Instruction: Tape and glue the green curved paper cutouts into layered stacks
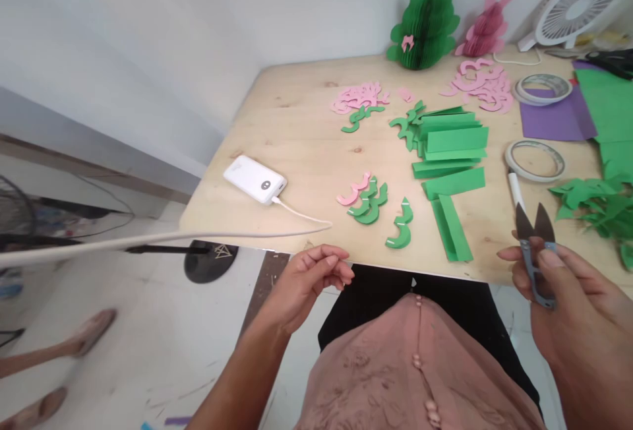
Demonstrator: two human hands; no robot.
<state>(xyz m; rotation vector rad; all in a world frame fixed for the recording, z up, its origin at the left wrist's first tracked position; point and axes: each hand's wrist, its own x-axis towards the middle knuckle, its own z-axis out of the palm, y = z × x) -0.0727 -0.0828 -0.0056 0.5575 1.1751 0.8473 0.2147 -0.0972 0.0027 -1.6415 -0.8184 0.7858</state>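
Observation:
My right hand [568,285] is closed around a pair of thread snips [533,265] with blue-grey handles, their dark blades spread and pointing away from me. My left hand [316,272] hovers at the table's front edge with loosely curled fingers, and nothing shows in it. Just beyond it lie scalloped green paper pieces [368,209] with small white strips, a pink scalloped piece [354,191] and a separate green scalloped piece [400,227]. Folded green paper strips [452,146] are heaped at mid-table, with one folded strip [452,229] nearer me.
A white power bank [254,178] sits at left, its cable [198,237] crossing the front edge. Tape rolls [535,161], a white-handled tool [514,189] and green scraps [593,206] lie right. Behind stand green [425,21] and pink [487,29] paper rabbits and a fan [576,8].

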